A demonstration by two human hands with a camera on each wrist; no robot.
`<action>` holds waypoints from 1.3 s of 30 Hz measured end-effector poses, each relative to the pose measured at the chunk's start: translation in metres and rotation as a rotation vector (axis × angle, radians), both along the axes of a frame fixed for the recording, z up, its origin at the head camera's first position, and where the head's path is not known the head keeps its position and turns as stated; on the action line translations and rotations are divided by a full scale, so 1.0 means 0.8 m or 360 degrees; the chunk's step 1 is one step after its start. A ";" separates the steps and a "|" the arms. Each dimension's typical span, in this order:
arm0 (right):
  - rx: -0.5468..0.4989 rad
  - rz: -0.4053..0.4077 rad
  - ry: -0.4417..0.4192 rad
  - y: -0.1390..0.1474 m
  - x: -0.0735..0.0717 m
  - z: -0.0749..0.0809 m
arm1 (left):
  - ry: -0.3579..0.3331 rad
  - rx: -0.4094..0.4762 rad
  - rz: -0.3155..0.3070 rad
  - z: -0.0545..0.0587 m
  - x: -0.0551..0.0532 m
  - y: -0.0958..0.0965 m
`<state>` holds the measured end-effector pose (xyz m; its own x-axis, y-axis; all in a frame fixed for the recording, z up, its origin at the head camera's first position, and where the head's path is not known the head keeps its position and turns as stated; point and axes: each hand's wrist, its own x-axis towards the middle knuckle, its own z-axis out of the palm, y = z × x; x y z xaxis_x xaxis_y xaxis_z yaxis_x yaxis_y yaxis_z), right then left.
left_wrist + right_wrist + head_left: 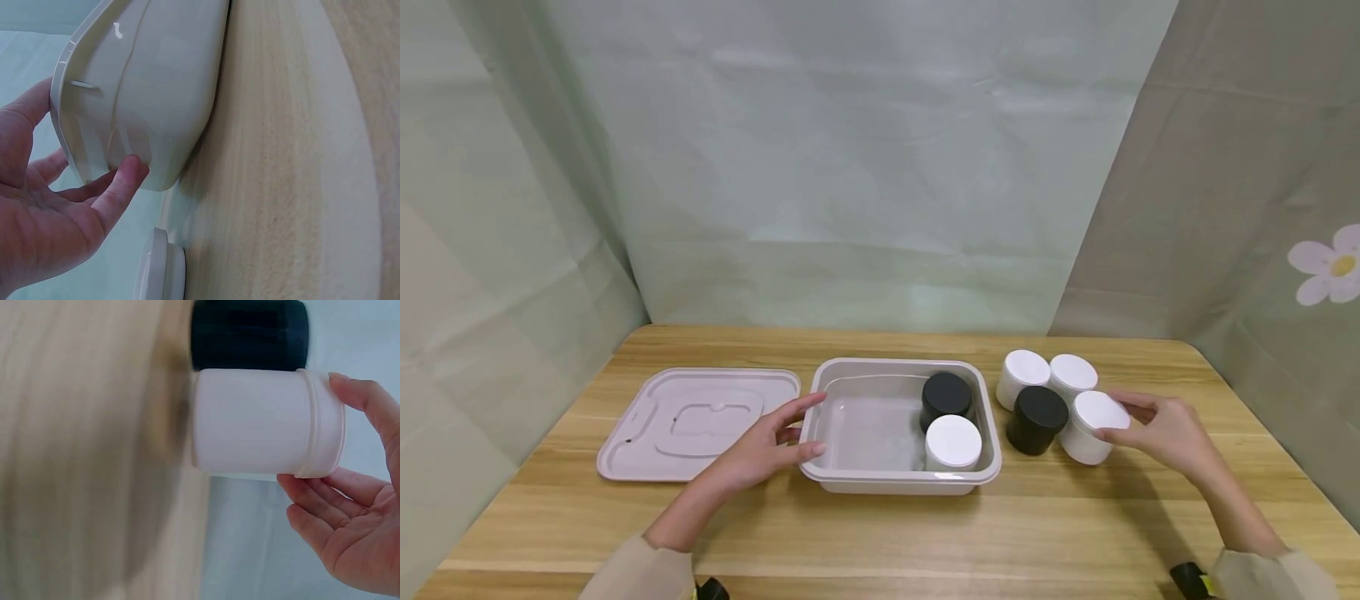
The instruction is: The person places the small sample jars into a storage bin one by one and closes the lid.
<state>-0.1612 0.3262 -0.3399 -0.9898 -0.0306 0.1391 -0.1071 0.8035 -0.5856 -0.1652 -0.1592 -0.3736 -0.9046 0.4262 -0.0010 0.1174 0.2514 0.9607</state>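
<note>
A pale rectangular plastic box point(857, 477) stands mid-table; my left hand point(771, 446) holds its left rim, with fingers against the outer wall in the left wrist view. Inside, at the right end, are a black-lidded jar point(946, 393) and a white jar point(953, 442) in front of it. My right hand point(1168, 433) grips another white jar point(1086, 446) by its lid, thumb on one side and fingers on the other. That jar is upright beside a black jar point(250, 334). Whether its base touches the table cannot be told.
Two more white jars point(1024, 375) stand behind the black jar, right of the box. A pale flat lid point(700, 425) lies on the wooden table point(880, 542) to the left. Cloth sheets point(850, 167) hang behind and beside the table.
</note>
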 end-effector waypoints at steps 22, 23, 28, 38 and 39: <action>-0.0187 0.0233 0.0175 -0.041 0.035 0.075 | -0.0010 0.0002 -0.0012 0.001 0.001 0.000; -0.0197 0.0253 0.0188 -0.048 0.034 0.078 | -0.0011 0.0002 -0.0011 0.001 0.001 0.000; -0.0279 0.0330 0.0174 -0.082 0.023 0.092 | -0.0001 0.0019 -0.0023 0.002 0.001 0.000; -0.0460 0.0553 0.0166 -0.146 -0.013 0.102 | 0.0005 0.0013 -0.0023 0.002 -0.001 0.003; -0.0480 0.0570 0.0152 -0.152 -0.016 0.101 | 0.0002 0.0010 -0.0018 0.001 -0.001 0.004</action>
<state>-0.1744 0.2045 -0.2591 -0.9068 -0.3116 0.2841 -0.4110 0.5022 -0.7609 -0.1658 -0.1561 -0.3725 -0.8999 0.4361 0.0030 0.1217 0.2443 0.9620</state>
